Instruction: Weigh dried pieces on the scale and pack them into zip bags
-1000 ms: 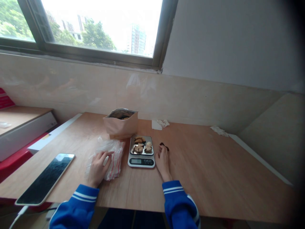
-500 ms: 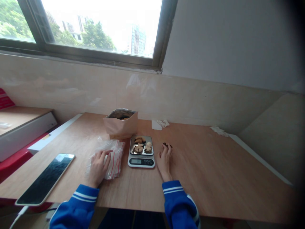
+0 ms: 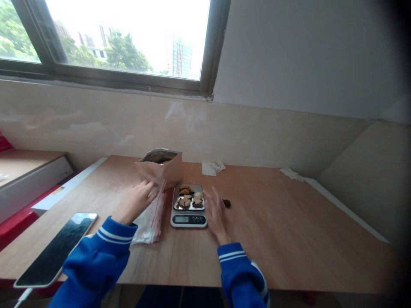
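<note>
A small digital kitchen scale (image 3: 189, 219) stands on the table, its metal plate bearing several pale brown dried pieces (image 3: 184, 202) with dark, curled edges. My right hand (image 3: 215, 211) rests along the scale's right side, fingers stretched out and holding nothing. Just right of it, a dark dried piece (image 3: 226, 203) lies on the wood. Over a stack of clear zip bags (image 3: 150, 222) with red lines, my left hand (image 3: 136, 201) is raised with its fingers extended towards a kraft paper pouch (image 3: 162, 169). That pouch stands upright, its top gaping, with brown pieces partly visible inside.
A phone (image 3: 58, 248) with a white cable lies at the table's left edge. White paper scraps (image 3: 212, 168) are by the wall, and a crumpled tissue (image 3: 291, 174) sits at the far right. Behind the table rise a tiled wall (image 3: 250, 132) and a window.
My right hand has let go of the dark piece, leaving it on the table, and moved left against the scale. My left hand has lifted off the zip bags and shifted forward towards the pouch.
</note>
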A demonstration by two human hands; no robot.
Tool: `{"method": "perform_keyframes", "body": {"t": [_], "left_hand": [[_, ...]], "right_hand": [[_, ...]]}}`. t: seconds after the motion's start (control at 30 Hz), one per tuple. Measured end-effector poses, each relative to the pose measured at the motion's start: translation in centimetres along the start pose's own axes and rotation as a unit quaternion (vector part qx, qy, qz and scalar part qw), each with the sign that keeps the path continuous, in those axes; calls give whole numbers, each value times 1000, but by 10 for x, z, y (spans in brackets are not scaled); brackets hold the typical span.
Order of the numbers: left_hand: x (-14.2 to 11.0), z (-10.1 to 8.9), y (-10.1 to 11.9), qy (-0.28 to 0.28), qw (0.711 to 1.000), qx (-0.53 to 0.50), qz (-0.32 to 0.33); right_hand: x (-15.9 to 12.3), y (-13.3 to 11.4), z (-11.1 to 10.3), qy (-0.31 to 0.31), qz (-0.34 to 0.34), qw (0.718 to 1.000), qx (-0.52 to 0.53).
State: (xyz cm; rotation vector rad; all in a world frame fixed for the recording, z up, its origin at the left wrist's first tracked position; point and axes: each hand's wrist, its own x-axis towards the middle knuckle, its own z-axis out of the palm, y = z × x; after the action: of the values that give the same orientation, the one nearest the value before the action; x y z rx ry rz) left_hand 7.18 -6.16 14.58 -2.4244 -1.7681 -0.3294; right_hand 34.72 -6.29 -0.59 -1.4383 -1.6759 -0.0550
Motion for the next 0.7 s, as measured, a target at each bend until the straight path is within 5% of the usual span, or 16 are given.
{"method": "perform_keyframes", "body": {"t": [0.17,0.37,0.43,0.57,0.7], "left_hand": [[25,-38,14,149,989,7,-4],[62,-70,17,331,941,-69,-20],[78,-73,14,307,948,-83,13],[105,-64,9,134,979,-136,73],[110,-55,10,107,979,-168,33]], "right_hand": [[1,-9,-6,-94,-55,994,-3],[3,-9,-6,-101,-57,993,4],[3,-10,-6,-101,-54,993,11],[4,-10,-7,-93,-41,994,50],[3,-7,-5,-66,-25,993,92]]}}
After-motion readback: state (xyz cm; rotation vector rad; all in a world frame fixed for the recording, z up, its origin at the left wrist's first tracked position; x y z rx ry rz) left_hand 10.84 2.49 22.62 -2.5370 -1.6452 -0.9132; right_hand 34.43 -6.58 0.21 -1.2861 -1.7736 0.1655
